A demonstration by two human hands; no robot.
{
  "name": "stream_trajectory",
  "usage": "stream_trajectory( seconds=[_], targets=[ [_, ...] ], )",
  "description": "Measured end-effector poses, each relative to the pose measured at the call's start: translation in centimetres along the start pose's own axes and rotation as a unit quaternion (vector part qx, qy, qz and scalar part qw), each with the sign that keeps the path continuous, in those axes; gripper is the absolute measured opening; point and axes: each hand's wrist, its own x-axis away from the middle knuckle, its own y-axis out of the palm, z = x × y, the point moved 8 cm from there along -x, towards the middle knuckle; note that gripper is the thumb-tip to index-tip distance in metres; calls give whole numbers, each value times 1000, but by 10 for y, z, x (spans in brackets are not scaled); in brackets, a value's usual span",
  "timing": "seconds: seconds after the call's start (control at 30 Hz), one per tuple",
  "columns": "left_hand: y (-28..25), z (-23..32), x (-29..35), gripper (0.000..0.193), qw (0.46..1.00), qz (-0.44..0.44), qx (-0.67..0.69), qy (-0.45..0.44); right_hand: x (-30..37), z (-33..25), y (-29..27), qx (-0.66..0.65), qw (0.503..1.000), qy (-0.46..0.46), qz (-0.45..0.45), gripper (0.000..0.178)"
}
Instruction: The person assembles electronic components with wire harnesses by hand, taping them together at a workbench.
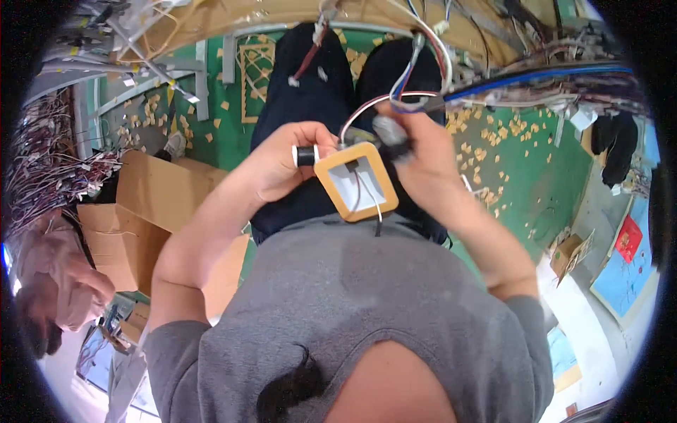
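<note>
My left hand [293, 158] is closed around a small black roll with white ends [307, 156], its fingertips beside a tan-rimmed box [324, 173]. The box has a pale inside with thin wires in it. A red-and-white wire bundle [361, 107] arches from the box's upper left toward my right hand [427, 151]. That hand's fingers are bent round a dark, blurred thing with a clear grey part [389, 130], too smeared to name. Both hands are above my lap.
A wiring board [233, 15] with hanging cables crosses the far side. Black and blue cables [543, 76] run along the right. Open cardboard boxes [159, 197] stand at left, near another person [63, 275]. Tan scraps [493, 141] litter the green floor.
</note>
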Motion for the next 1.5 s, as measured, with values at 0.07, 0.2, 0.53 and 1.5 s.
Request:
stream_trajectory(
  seconds=[0.07,0.2,0.53,1.5],
  targets=[
    [11,12,-2,10,998,8,10,62,16,-4,-7,-60,995,73,-36,39],
    [42,26,1,10,981,47,-37,182,24,-49,-25,100,988,89,-73,43],
    [126,66,7,27,909,-57,-313,268,54,-92,-90,3,999,37,-32,47],
    [183,79,3,18,833,-215,-471,197,63,-58,-95,-203,951,229,-43,53]
  ],
)
